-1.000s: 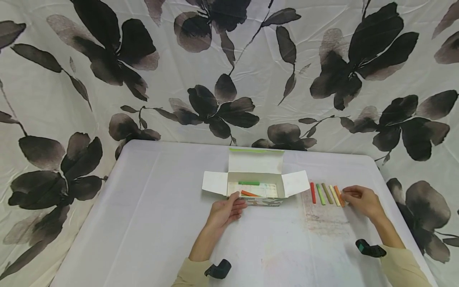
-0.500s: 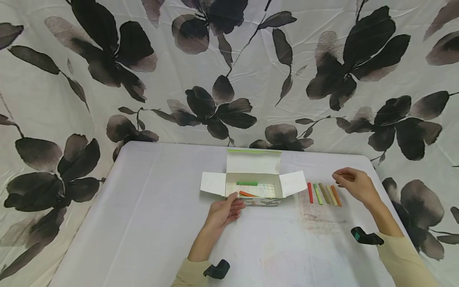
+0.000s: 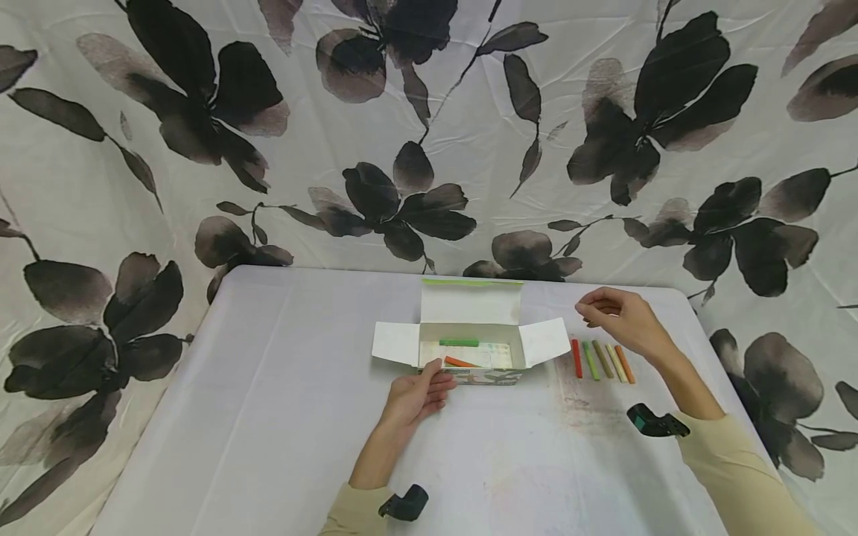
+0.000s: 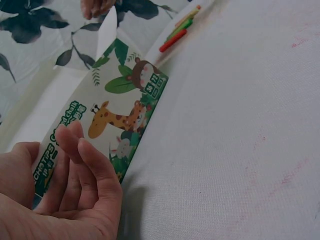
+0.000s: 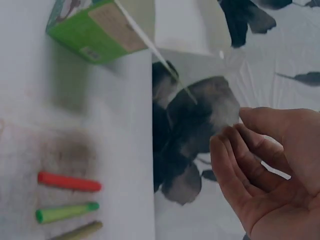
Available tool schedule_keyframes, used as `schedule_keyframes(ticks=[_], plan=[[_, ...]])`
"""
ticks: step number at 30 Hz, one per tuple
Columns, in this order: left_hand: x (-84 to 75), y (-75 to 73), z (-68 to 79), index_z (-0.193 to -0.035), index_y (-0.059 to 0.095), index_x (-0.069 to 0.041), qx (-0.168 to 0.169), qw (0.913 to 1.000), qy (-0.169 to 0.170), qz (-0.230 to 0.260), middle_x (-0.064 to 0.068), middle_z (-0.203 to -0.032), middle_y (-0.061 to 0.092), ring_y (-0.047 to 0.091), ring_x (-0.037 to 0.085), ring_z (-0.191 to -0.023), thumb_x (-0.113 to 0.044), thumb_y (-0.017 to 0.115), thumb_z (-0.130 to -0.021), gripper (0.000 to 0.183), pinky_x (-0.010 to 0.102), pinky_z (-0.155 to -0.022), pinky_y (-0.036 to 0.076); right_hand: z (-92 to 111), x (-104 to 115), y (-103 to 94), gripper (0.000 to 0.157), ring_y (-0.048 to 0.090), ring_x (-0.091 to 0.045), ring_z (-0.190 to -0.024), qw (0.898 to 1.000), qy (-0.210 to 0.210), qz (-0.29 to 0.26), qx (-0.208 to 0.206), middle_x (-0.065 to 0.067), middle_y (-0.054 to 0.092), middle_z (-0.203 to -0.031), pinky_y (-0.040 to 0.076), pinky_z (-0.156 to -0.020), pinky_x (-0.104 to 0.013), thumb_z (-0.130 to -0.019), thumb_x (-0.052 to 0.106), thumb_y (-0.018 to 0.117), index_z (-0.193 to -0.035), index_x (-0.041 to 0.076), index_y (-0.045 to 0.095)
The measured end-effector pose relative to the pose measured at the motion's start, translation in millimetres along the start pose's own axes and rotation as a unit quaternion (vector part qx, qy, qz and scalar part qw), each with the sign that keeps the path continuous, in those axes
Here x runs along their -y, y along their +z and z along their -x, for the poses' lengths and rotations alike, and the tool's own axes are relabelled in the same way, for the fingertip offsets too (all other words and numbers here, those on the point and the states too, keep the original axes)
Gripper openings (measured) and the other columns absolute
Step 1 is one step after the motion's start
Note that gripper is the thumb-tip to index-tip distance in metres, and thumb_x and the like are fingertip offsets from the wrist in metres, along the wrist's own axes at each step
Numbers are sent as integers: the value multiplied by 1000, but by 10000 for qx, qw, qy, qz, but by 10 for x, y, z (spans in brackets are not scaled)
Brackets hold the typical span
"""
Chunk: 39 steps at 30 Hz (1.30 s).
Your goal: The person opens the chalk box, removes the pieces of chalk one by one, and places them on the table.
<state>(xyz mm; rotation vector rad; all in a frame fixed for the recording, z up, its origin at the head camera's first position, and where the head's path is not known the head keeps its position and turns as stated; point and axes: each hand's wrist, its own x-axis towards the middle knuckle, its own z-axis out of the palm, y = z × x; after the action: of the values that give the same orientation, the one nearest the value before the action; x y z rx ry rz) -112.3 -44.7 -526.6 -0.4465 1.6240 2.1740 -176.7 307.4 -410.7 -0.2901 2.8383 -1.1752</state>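
Note:
With its thumb over the near wall and its fingers outside, my left hand (image 3: pixel 414 402) holds an open chalk box (image 3: pixel 485 377). Animal pictures cover the box front (image 4: pixel 117 102) in the left wrist view. Inside lie a green chalk stick (image 3: pixel 459 343) and an orange chalk stick (image 3: pixel 457 362). My right hand (image 3: pixel 623 320) hovers beyond a row of chalk, fingers loosely bent, nothing visible between them. From left to right, the row has a red stick (image 3: pixel 576 359), a green one (image 3: pixel 590 361), an olive one (image 3: pixel 602 359), a pale yellow one (image 3: pixel 616 363) and an orange one (image 3: pixel 625 364).
A white cloth covers the table (image 3: pixel 288 402), with chalk smudges in front of the row. Side flaps (image 3: pixel 544 342) of the box spread outward, and its lid (image 3: pixel 471 301) stands up at the back. Behind the table hangs a flowered curtain (image 3: pixel 268 246).
My right hand has left the orange stick at the row's right end, risen and moved left above the row. The left hand stays at the box.

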Motion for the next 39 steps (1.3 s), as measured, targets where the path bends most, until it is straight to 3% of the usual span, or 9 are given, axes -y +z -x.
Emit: schedule_keyframes(ticks=[10, 20, 31, 39], plan=[[-15, -15, 15, -111, 70, 5, -56, 10000, -17, -10, 6, -95, 77, 66, 9, -78, -45, 67, -99, 52, 21, -71, 56, -217, 226, 385, 25, 70, -26, -96, 9973, -426, -420, 423, -15, 74, -104, 56, -80, -27, -101, 21, 69, -115, 0, 71], [-24, 2, 38, -114, 69, 7, -13, 10000, 7, 48, 6, -95, 77, 66, 8, -77, -44, 66, -100, 53, 21, -70, 55, -335, 333, 783, 22, 70, -26, -92, 9892, -918, -746, 869, -10, 74, -99, 57, -80, -27, -98, 16, 72, -112, -1, 72], [-8, 22, 5, -114, 69, 8, -26, 10000, -11, 72, 6, -93, 77, 66, 7, -74, -43, 66, -100, 53, 19, -67, 55, -412, 367, 1164, 23, 69, -20, -89, 9795, -1232, -727, 1422, -8, 74, -97, 57, -81, -30, -95, 10, 75, -111, -6, 71], [-15, 17, 5, -115, 69, 8, -38, 10000, -16, 38, 6, -94, 77, 67, 8, -76, -44, 66, -100, 54, 19, -68, 55, -466, 385, 1398, 21, 70, -21, -90, 9665, -1620, -546, 1915, -12, 73, -98, 58, -81, -29, -93, 5, 75, -109, -8, 70]])
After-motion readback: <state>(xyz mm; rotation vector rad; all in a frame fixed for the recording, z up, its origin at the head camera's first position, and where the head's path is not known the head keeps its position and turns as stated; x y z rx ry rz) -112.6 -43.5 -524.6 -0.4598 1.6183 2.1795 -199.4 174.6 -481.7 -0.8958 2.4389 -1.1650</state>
